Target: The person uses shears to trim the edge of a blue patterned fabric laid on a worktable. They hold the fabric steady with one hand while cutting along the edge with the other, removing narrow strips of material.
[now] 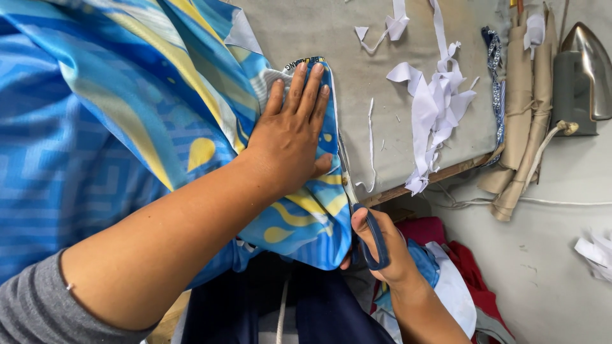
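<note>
The left forearm, in a grey sleeve pushed up to the elbow, fills the lower left of the frame. The left hand (290,130) lies flat at centre, fingers spread and extended toward the top, pressing on the blue, yellow and white patterned woven fabric (127,95) and gripping nothing. The fabric covers the left half of the frame, and its free edge runs along the right side of this hand.

The right hand (382,248), lower centre, is closed through the dark blue handle loops of the steel scissors (354,197). The scissors' long axis runs nearly vertical in the frame, tips toward the top, blades against the fabric edge; blade opening cannot be determined.

Step in hand, as judged: trimming along the fabric edge. The next stroke calls for constant downward pressure from the flat hand and blade travel parallel to the edge.

White fabric offcuts (433,102) lie at upper right on the grey padded work board (306,28). A metal flat iron (583,76) stands at the far right
</note>
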